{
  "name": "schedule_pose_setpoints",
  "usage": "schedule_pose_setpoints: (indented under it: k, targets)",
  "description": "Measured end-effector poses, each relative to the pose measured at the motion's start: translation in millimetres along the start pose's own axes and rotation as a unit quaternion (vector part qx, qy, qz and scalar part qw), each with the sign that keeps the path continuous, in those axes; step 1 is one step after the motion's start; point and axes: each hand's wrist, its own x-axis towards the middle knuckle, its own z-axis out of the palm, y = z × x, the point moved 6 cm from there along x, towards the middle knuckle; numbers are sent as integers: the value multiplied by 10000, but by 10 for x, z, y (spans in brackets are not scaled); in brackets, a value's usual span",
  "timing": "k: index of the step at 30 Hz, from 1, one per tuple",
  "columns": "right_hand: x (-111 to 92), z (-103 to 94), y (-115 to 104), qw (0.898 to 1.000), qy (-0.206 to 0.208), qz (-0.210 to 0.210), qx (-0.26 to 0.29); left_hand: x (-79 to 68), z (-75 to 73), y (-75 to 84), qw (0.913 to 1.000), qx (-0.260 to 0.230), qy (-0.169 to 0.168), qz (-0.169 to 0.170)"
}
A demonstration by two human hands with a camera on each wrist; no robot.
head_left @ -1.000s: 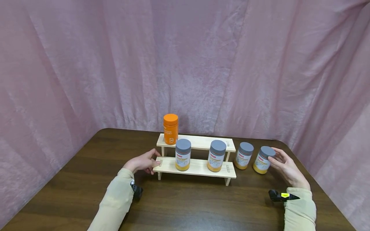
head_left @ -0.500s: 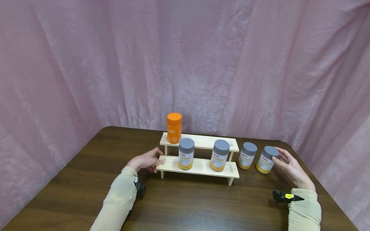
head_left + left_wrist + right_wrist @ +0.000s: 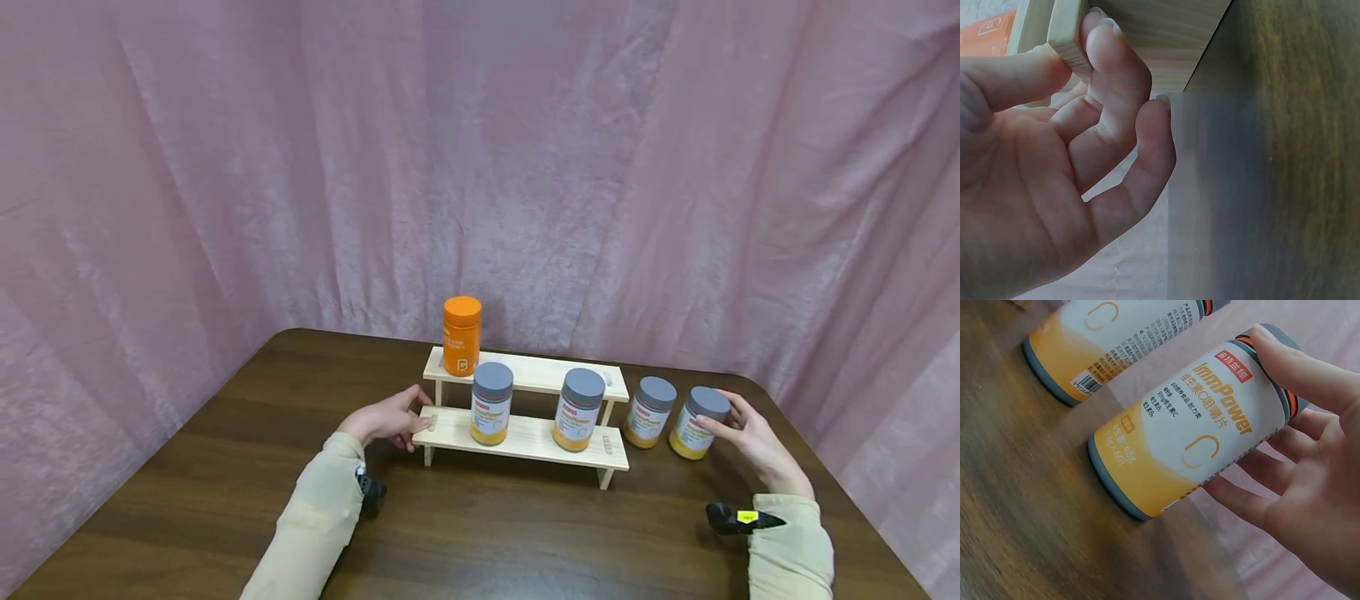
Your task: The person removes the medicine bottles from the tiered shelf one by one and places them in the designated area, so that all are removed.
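My left hand [image 3: 387,419] pinches the left end of the lower board of a two-tier wooden display rack [image 3: 525,437]. In the left wrist view, thumb and curled fingers [image 3: 1116,94] are on either side of the board's end. My right hand [image 3: 757,442] holds a grey-lidded vitamin C tablet jar [image 3: 694,432], far right on the table, thumb on the lid's near side and fingers behind. This jar [image 3: 1191,431] stands upright with its label toward me. Just left of it is a matching jar [image 3: 649,417], also on the table.
Two more grey-lidded jars, a left one [image 3: 491,408] and a right one [image 3: 577,415], stand on the lower tier. An orange jar [image 3: 461,342] stands at the left of the upper tier. The brown table [image 3: 480,533] ends at a pink curtain [image 3: 525,167].
Everything sits slightly farther right in the head view, as the camera has turned a little. Both hands keep their places on the rack and the jar.
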Motion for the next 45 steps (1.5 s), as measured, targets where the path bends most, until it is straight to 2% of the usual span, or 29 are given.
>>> schedule_pose_setpoints:
  k: [8, 12, 17, 20, 24, 29, 37, 45]
  targets:
    - [-27, -2, -42, 9986, -39, 390, -369, -15, 17, 18, 9999, -88, -66, 54]
    - [-17, -3, -157, 9993, -46, 295, -235, -14, 18, 23, 9999, -79, -64, 80]
    - [-16, -28, -329, 9958, 175, 295, -847, -16, 12, 8, 10000, -61, -13, 51]
    - [-18, -60, -429, 9890, 443, 356, -1368, -25, 17, 3, 9999, -129, -15, 33]
    - [-35, -91, -569, 9810, 776, 339, -1748, -39, 37, 2, 9996, -266, -53, 22]
    - [-65, -102, -785, 9738, 1237, 33, -1909, -44, 33, 5, 9997, -257, -54, -12]
    - [-100, -22, -1098, 9659, 1747, -503, -1843, -36, 28, 7, 9998, -212, -61, -2]
    - [-107, 169, -1339, 9589, 1810, -904, -1989, -44, 27, 2, 9997, -217, -108, -46]
